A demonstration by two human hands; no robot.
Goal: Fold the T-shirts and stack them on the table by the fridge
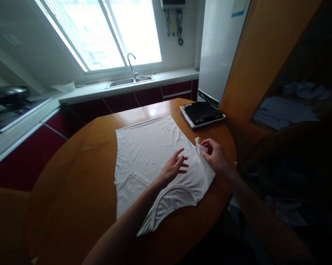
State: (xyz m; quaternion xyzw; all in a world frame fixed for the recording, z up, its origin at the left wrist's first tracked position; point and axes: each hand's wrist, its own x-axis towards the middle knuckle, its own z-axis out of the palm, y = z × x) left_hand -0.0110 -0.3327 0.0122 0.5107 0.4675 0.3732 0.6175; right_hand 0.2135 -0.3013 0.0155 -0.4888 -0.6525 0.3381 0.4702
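A white T-shirt (pixel 146 147) lies spread on the round wooden table (pixel 72 169), its neckline toward me and its hem toward the window. My right hand (pixel 214 154) pinches a bunched bit of the shirt at its right edge, lifted slightly off the table. Over the middle of the shirt is my left hand (pixel 173 167), fingers apart and holding nothing. I cannot tell whether it touches the cloth. One sleeve lies folded across the shirt's lower left, partly behind my left forearm.
Folded dark and white clothes (pixel 201 114) are stacked at the table's far right. Beyond the table run a counter with a sink (pixel 130 81) and a stove with a pan (pixel 10 95). A tall pale fridge (pixel 219 48) stands behind the stack.
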